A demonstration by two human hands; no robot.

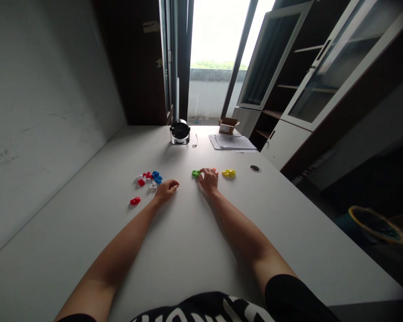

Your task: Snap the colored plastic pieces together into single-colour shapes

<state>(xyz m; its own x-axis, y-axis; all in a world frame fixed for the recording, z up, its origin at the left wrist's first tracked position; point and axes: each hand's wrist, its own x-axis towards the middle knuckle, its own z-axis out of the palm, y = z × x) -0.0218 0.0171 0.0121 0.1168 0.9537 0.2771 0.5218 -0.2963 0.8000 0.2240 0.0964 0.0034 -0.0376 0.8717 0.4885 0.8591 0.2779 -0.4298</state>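
Note:
My right hand [208, 180] is over the table, its thumb and index finger closed at the right edge of a green plastic piece [195, 173]. Orange plastic [214, 170] shows behind its other fingers, mostly covered. Right of that hand lies a yellow plastic piece [229, 173]. My left hand [167, 190] rests on the table with curled fingers; whatever they hold, if anything, is hidden. Beside it is a loose group of small plastic pieces: blue ones [157, 177], white ones [152, 186] and red ones [141, 183]. A separate red piece [135, 201] lies nearer to me.
A round black device on a stand [180, 131] is at the back of the white table [174, 268]. Papers [235, 141] and an open cardboard box [228, 125] are at the back right, near a round cable hole [255, 168]. A wall [53, 112] borders the left side.

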